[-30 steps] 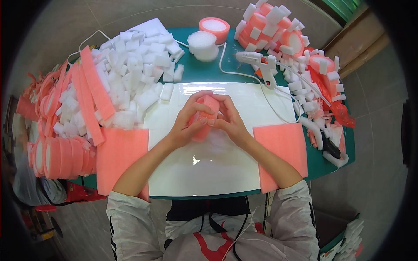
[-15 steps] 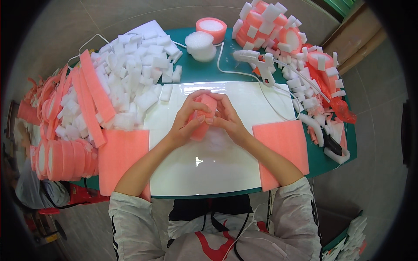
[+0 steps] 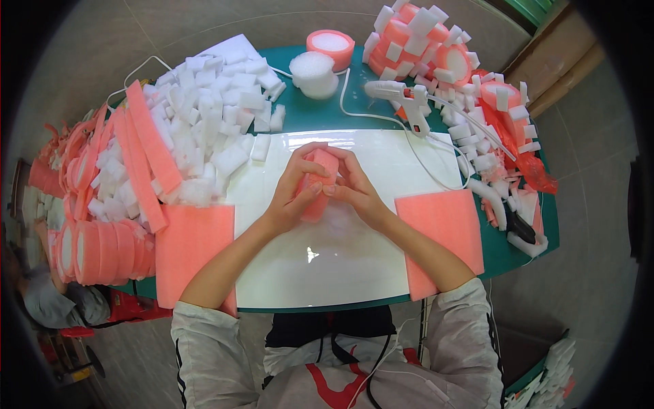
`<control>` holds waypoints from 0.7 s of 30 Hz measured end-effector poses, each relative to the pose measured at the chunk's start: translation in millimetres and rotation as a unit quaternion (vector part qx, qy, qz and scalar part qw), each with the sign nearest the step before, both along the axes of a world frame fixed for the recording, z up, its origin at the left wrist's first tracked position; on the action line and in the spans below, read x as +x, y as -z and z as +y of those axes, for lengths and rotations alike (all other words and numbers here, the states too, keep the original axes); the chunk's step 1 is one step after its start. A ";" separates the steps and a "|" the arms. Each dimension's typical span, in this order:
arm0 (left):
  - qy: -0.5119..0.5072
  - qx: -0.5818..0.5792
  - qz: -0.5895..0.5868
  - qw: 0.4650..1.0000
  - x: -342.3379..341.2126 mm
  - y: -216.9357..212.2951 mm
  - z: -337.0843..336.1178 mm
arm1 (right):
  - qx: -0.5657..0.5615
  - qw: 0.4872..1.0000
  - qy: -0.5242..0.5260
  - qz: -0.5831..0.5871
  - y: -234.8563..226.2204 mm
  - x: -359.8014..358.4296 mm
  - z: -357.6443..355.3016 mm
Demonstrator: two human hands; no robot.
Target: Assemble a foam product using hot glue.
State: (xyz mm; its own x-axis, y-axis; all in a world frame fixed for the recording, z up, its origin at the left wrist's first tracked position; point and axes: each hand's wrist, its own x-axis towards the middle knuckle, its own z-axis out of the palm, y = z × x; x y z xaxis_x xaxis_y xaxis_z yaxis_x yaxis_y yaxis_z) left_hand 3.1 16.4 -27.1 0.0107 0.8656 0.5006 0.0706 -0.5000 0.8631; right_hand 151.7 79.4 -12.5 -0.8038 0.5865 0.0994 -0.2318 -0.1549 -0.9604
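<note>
one pink foam piece (image 3: 328,163) is gripped by left hand (image 3: 293,185) and right hand (image 3: 358,188); uneven pressure could spring it onto the white board (image 3: 327,279) beneath them.

Your pink foam piece (image 3: 328,162), elongated and partly covered by both your hands (image 3: 293,184) gripping it, slants slightly, near end leftward, over the glossy white sheet (image 3: 320,281).

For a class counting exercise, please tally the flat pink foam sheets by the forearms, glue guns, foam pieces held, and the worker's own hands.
Flat pink foam sheets: 2
White glue gun: 1
Held pink foam piece: 1
Left hand and right hand: 2
Total: 6
</note>
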 end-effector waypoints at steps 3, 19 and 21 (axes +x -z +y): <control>-0.013 0.004 0.014 1.000 -0.4 0.0 -1.6 | -0.003 1.000 -0.006 0.004 0.5 -0.8 0.0; -0.127 0.023 0.093 0.987 8.9 -10.2 -6.1 | -0.052 0.997 -0.048 0.026 -1.2 1.5 6.9; -0.137 0.023 0.099 0.985 11.8 -10.8 -6.4 | -0.037 0.998 -0.046 0.028 0.5 2.4 8.0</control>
